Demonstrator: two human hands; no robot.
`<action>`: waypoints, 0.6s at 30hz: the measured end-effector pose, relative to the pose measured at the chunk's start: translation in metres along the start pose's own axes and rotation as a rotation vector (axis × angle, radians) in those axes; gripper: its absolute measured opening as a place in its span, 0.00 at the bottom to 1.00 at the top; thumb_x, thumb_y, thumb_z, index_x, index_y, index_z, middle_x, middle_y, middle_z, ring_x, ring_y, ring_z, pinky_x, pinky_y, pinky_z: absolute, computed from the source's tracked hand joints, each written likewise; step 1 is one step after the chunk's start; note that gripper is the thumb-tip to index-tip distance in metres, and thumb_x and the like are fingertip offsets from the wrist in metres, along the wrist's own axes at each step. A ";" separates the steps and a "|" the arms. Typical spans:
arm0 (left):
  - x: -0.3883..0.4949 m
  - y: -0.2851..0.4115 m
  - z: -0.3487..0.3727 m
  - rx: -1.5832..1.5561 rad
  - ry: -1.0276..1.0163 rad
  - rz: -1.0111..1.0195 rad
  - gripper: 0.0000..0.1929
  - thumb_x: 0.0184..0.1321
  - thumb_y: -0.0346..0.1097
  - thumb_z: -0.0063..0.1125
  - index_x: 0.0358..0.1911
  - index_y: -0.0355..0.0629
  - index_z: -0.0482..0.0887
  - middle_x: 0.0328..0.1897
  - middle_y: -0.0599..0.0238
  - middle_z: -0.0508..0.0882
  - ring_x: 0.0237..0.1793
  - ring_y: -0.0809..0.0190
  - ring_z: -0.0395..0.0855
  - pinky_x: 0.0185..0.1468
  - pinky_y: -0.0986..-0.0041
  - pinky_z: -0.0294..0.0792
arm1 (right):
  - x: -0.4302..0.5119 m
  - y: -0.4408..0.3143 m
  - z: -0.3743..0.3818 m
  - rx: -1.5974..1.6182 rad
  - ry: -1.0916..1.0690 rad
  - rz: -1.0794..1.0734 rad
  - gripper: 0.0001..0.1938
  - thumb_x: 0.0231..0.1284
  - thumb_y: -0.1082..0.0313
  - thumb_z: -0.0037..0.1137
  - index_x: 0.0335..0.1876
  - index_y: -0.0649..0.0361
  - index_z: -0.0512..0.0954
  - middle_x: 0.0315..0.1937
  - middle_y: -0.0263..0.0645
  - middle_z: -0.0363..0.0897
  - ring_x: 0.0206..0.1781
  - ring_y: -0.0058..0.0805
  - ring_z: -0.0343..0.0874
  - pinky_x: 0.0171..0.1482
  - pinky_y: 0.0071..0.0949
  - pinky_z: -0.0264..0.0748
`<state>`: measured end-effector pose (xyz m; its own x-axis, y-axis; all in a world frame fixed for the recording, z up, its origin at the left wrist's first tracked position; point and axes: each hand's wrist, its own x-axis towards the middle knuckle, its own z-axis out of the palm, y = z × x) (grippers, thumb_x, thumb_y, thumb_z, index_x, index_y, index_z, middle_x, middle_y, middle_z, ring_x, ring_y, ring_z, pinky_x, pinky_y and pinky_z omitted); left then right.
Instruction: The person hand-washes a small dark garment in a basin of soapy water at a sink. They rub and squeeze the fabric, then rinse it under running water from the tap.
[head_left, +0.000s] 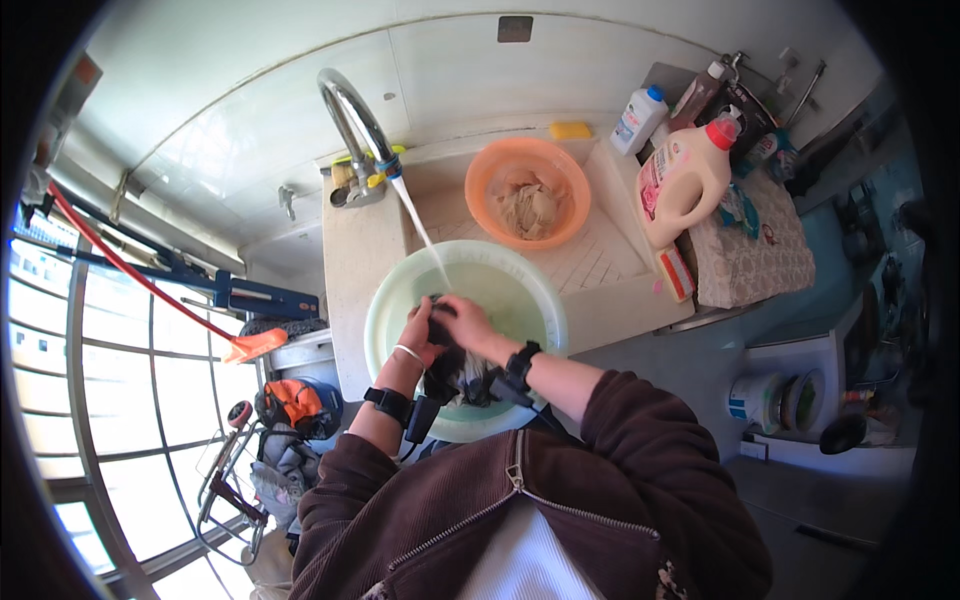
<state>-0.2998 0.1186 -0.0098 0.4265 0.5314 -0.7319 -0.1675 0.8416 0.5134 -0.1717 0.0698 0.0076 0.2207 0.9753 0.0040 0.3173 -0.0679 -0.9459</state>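
Note:
Both my left hand and my right hand grip a wet dark cloth over a pale green plastic basin. Part of the cloth hangs down into the basin, with greyish fabric below it in the water. A chrome faucet pours a water stream into the basin just beyond my fingers. Behind the basin, an orange plastic basin stands in the stone sink and holds a bunched beige cloth.
At the right stand a large detergent jug with a red cap and a white bottle with a blue cap. A scrub brush lies by the jug. A yellow sponge rests on the back ledge. An orange-ended red pole leans in from the left.

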 end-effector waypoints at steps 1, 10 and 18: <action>0.005 0.004 -0.005 -0.150 -0.114 -0.061 0.22 0.64 0.57 0.47 0.51 0.49 0.73 0.46 0.59 0.79 0.43 0.56 0.80 0.40 0.57 0.76 | -0.009 -0.015 0.005 0.054 -0.019 -0.086 0.12 0.58 0.57 0.56 0.37 0.58 0.79 0.33 0.49 0.79 0.37 0.48 0.78 0.44 0.40 0.74; 0.012 -0.017 0.006 -0.336 -0.153 -0.043 0.15 0.67 0.47 0.47 0.41 0.42 0.78 0.32 0.62 0.82 0.33 0.60 0.81 0.37 0.67 0.76 | 0.006 -0.018 -0.011 -0.419 0.026 0.018 0.16 0.62 0.55 0.44 0.27 0.57 0.78 0.26 0.49 0.79 0.31 0.52 0.78 0.35 0.48 0.73; -0.017 -0.007 0.008 0.174 0.158 0.161 0.22 0.69 0.44 0.45 0.64 0.58 0.58 0.52 0.61 0.75 0.46 0.59 0.78 0.45 0.56 0.75 | -0.002 0.041 -0.029 -0.726 0.237 -0.058 0.13 0.55 0.61 0.58 0.43 0.58 0.75 0.35 0.51 0.79 0.41 0.47 0.79 0.44 0.40 0.75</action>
<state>-0.2983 0.1030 0.0028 0.2604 0.6767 -0.6887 -0.0608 0.7234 0.6877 -0.1322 0.0587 -0.0218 0.3512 0.9160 0.1939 0.8425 -0.2189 -0.4922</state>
